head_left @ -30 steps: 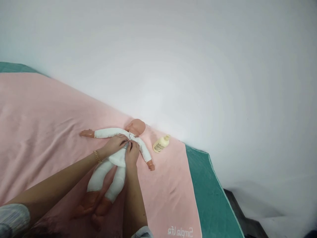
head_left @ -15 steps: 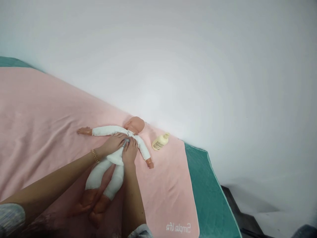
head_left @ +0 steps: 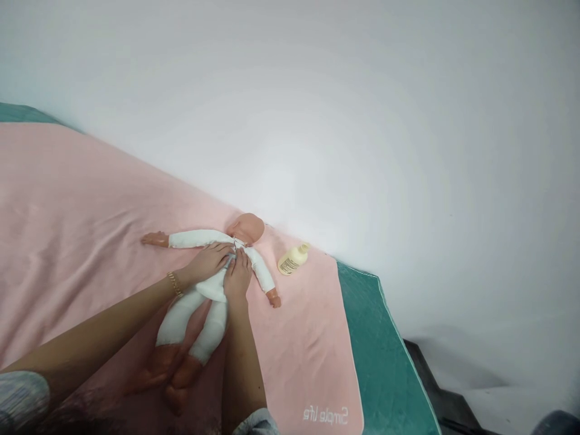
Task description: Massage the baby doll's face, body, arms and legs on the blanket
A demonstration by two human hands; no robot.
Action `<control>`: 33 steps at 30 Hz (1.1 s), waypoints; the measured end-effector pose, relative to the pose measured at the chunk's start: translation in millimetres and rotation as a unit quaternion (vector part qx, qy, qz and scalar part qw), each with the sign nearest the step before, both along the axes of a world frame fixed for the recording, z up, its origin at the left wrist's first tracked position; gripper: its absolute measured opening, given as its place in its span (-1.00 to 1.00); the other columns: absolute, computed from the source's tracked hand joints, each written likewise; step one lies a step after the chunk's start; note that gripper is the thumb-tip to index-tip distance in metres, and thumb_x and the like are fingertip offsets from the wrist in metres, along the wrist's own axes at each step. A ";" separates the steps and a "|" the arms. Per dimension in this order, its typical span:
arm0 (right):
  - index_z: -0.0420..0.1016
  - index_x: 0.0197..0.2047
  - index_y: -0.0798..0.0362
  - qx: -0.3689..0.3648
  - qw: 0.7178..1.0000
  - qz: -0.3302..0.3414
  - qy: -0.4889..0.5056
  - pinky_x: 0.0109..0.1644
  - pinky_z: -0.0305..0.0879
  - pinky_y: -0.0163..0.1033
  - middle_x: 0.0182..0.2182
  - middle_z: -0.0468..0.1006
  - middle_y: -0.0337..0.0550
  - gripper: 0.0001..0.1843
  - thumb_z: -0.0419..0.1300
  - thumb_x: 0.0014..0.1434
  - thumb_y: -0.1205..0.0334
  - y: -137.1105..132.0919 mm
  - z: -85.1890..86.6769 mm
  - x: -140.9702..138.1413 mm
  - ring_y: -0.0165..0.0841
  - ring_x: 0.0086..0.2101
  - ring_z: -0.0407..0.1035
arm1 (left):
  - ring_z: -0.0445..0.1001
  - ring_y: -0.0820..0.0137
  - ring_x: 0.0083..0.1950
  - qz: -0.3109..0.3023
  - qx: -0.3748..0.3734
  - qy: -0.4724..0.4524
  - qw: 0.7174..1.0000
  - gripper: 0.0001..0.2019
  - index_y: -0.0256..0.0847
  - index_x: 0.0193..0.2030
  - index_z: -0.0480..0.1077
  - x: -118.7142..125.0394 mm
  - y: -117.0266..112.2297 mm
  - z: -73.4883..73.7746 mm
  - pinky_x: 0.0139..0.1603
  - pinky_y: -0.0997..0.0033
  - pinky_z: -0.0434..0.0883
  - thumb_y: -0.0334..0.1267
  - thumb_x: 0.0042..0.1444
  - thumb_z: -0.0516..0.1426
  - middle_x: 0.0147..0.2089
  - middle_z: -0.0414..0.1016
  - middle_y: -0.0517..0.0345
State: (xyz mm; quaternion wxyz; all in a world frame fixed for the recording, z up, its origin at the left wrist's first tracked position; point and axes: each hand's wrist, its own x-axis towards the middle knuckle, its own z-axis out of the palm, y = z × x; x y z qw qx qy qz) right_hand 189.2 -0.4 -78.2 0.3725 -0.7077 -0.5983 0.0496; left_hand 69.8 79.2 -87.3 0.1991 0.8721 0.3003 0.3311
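Observation:
A baby doll (head_left: 212,291) with a bald head, a white cloth body and bare plastic hands and feet lies on a pink blanket, arms spread. Both of my hands lie flat on its chest. My left hand (head_left: 208,263) rests on one side, fingers stretched out toward the doll's neck. On the other side my right hand (head_left: 238,278) has its fingers pointing up the chest. Between the hands shows a small greyish-blue patch that I cannot make out. Beyond the doll's arm, a pale yellow lotion bottle (head_left: 292,260) lies tilted on the blanket, touched by neither hand.
The pink blanket (head_left: 312,350), with reversed lettering at its lower corner, covers a green quilted cover (head_left: 385,350). A white wall (head_left: 290,121) rises right behind the doll's head. Past the cover's right edge a dark object (head_left: 448,386) lies lower down.

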 end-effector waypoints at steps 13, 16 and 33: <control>0.30 0.32 0.16 -0.025 0.999 -0.015 -0.024 0.38 0.06 0.05 0.27 0.35 0.02 -0.50 -0.10 0.40 0.25 -4.6 6.5 -1.1 -0.13 0.29 0.18 | 0.41 0.13 0.17 0.007 -0.037 -0.074 0.997 -0.66 -0.22 0.00 0.44 -2.0 -1.5 3.8 0.26 0.04 0.28 -0.16 0.27 -0.06 0.10 0.51 -0.06; 0.18 0.38 0.21 -0.004 1.000 0.000 -0.026 0.39 0.05 0.10 0.32 0.25 0.12 -0.44 -0.08 0.41 0.17 -17.3 2.3 -3.0 -0.11 0.33 0.11 | 0.42 0.18 0.15 0.003 -0.037 -0.106 0.994 -0.66 -0.23 -0.01 0.44 -10.7 -14.2 6.9 0.23 0.12 0.32 -0.15 0.30 -0.07 0.10 0.51 -0.06; 0.69 -0.25 -0.06 0.130 0.982 0.077 0.115 0.01 0.27 -0.12 -0.29 0.57 -0.13 -0.59 -0.01 0.39 0.19 -82.2 -10.3 -8.4 -0.27 -0.14 0.36 | 0.40 0.30 -0.12 -0.115 -0.051 -0.076 0.989 -0.65 -0.16 -0.24 0.53 -51.6 -69.6 -3.6 -0.02 0.31 0.29 -0.17 0.40 -0.05 -0.29 0.55 0.15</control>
